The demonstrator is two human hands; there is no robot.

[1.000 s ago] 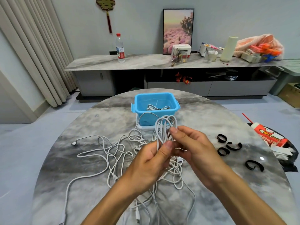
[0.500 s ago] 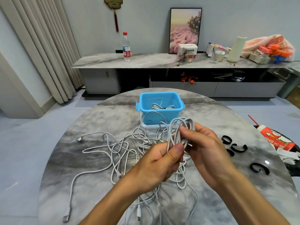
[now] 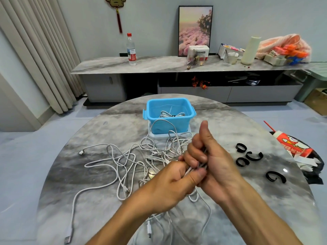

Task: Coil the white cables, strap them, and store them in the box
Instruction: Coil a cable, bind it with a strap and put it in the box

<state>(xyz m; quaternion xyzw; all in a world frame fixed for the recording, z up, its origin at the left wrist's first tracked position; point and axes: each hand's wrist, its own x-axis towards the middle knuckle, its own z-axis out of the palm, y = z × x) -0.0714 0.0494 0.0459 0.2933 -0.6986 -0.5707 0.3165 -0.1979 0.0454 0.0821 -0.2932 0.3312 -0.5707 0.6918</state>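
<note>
white cable coil gripped by left hand, right hand.

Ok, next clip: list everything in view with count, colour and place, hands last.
box: one, blue, far side of table, a strapped coil inside
loose cables: a tangle, white, table centre-left
straps: four, black, table right
table: one, grey marble, round
carton: one, red, right edge
bottle: one, clear with red cap, on sideboard
picture: one, pink, against wall
left hand: grip on the cable bundle
right hand: fingers curled round the same bundle, thumb up
</note>
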